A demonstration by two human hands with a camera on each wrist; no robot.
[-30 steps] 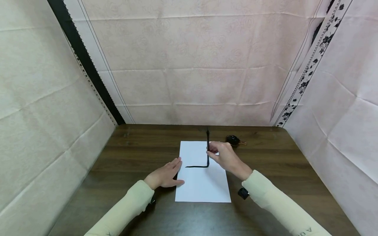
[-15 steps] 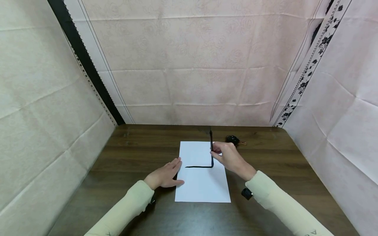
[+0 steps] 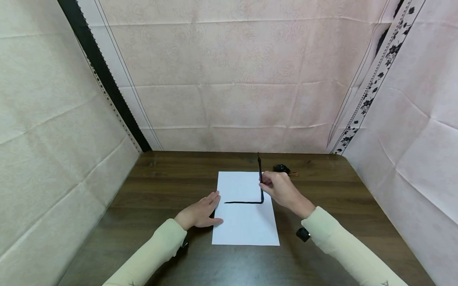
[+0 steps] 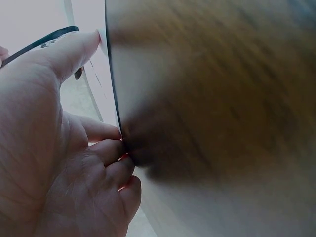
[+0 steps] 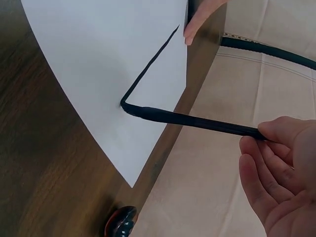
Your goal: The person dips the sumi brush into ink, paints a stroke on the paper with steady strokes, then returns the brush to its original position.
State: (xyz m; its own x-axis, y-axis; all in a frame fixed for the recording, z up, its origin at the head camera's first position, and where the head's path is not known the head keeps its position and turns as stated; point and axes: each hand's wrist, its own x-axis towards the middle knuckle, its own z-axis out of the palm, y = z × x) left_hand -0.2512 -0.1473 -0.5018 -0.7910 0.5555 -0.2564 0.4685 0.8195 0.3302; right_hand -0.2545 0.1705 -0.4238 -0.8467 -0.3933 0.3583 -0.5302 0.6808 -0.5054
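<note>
A white sheet of paper [image 3: 243,226] lies on the brown wooden table. My right hand [image 3: 283,191] pinches a slim black paintbrush [image 5: 202,122] by its handle, between thumb and fingers. The brush stands nearly upright in the head view, and its dark bristles bend against the paper. From them a black painted line [image 3: 241,202] runs left across the sheet, thin at its left end. My left hand [image 3: 200,210] rests flat along the paper's left edge, thumb and fingertips on the sheet. In the left wrist view its fingers [image 4: 106,150] are slightly bent at the paper's edge.
Behind the right hand sits a small shiny black rounded object [image 3: 281,168] with a brownish part sticking out to the right. The wooden table [image 3: 171,171] ends at a pale cloth backdrop [image 3: 229,99]. Similar cloth hangs on both sides.
My right hand has moved to the right with the brush, and the black line has grown longer that way. The left hand and the paper have stayed in place.
</note>
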